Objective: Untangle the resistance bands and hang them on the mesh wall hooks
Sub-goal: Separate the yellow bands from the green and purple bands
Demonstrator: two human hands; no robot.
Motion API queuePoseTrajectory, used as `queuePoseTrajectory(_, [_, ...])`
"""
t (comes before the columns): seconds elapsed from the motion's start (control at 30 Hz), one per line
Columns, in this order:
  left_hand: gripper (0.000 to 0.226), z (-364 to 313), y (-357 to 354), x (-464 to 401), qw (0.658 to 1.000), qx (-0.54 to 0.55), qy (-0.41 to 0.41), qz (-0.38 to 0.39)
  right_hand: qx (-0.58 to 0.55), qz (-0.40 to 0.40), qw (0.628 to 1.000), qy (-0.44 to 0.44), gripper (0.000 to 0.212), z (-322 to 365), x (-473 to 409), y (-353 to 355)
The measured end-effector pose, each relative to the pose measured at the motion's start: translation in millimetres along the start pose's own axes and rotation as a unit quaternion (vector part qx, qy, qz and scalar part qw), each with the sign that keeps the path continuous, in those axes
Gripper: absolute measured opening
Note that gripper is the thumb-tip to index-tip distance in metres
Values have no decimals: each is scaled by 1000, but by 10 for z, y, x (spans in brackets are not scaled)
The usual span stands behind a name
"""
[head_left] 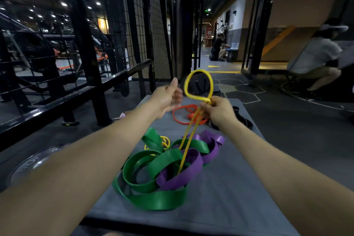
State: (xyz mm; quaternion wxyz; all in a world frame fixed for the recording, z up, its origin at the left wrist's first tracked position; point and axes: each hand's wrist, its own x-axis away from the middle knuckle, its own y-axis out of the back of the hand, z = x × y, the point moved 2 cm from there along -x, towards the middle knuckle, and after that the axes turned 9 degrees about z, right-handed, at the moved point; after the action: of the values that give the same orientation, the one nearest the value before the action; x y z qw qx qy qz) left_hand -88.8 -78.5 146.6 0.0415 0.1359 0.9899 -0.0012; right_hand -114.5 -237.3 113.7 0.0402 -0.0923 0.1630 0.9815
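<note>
A tangled heap of wide green bands (153, 170) and purple bands (183, 176) lies on a grey mat (229, 188). My right hand (218, 111) pinches a thin yellow band (191, 134) that rises taut out of the heap and forms a loop above my fingers. My left hand (167, 97) hovers just left of that loop, fingers loosely curled, holding nothing. An orange band (182, 115) lies on the mat beyond the heap. A black band (241, 119) lies at its right. The black mesh wall (151, 25) stands ahead on the left.
A black metal rack frame (86, 74) and rails run along the left. A weight plate (36, 161) lies on the floor at lower left. A dark bag (201, 86) sits beyond the mat. One person crouches at the right (314, 63), another kneels far down the corridor (218, 48).
</note>
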Motion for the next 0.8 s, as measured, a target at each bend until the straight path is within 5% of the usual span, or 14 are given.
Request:
queuePoseTrajectory(0.07, [29,297,88,35,994,-100,31,0,-23,-51,998,-21,29,-56,-55,143])
queuePoseTrajectory(0.17, [13,812,197,67,938,-341,53,35,-28,-103,993,-49,23,-198,-124,302])
queuePoseTrajectory(0.3, [52,1364,227,129,867,-474,97,117,1,-150,987,-59,19,-280,-162,399])
queuePoseTrajectory(0.53, [44,1675,285,181,792,-562,125,203,11,-221,972,-83,9,-378,-229,516])
queuePoseTrajectory(0.8, [36,1608,310,301,749,-612,80,242,286,-21,955,-73,29,-802,-132,-53])
